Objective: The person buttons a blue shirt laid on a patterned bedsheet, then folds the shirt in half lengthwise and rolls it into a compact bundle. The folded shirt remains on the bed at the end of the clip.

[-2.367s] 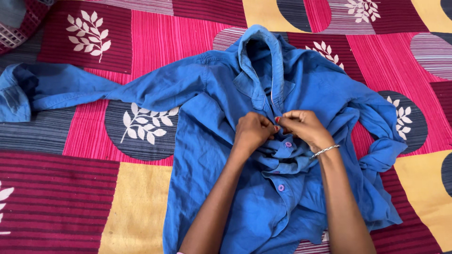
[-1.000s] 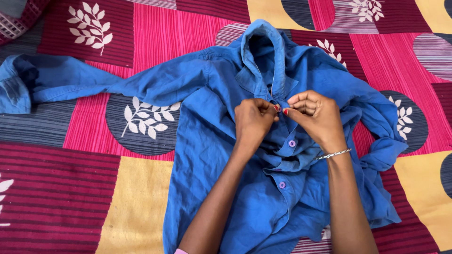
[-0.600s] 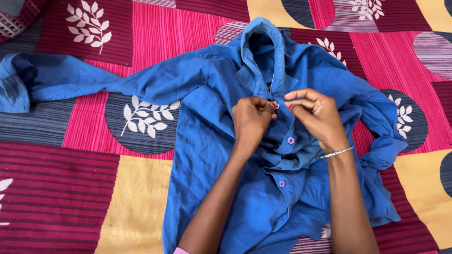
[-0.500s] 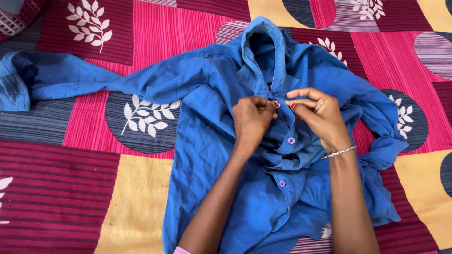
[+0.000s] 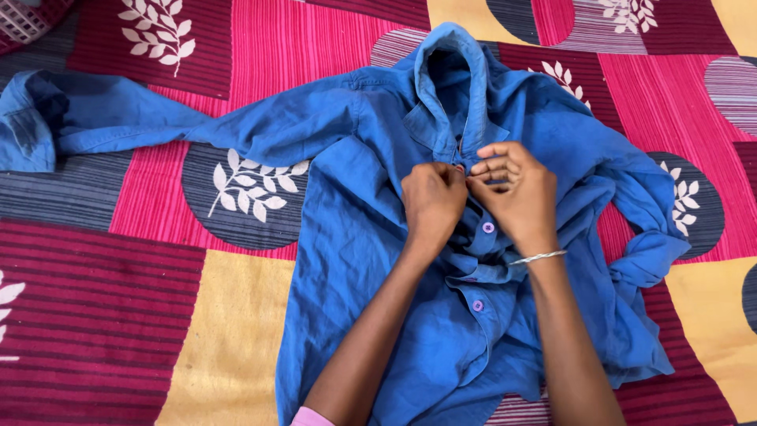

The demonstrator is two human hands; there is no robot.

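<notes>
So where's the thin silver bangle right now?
In the head view, the thin silver bangle circles the right wrist, just below the right hand, over the blue cotton shirt.

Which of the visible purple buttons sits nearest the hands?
The upper purple button, just below the right hand on the blue shirt. The lower purple button lies farther down the placket, between the forearms.

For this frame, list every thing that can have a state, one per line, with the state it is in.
Blue shirt: lying front up on the patterned bedspread, rumpled, left sleeve stretched out.
Collar: standing up, open.
Lower purple buttons: fastened.
Left hand: pinching the placket below the collar.
Right hand: pinching the same spot, fingers curled.
Bangle: on the right wrist.
</notes>
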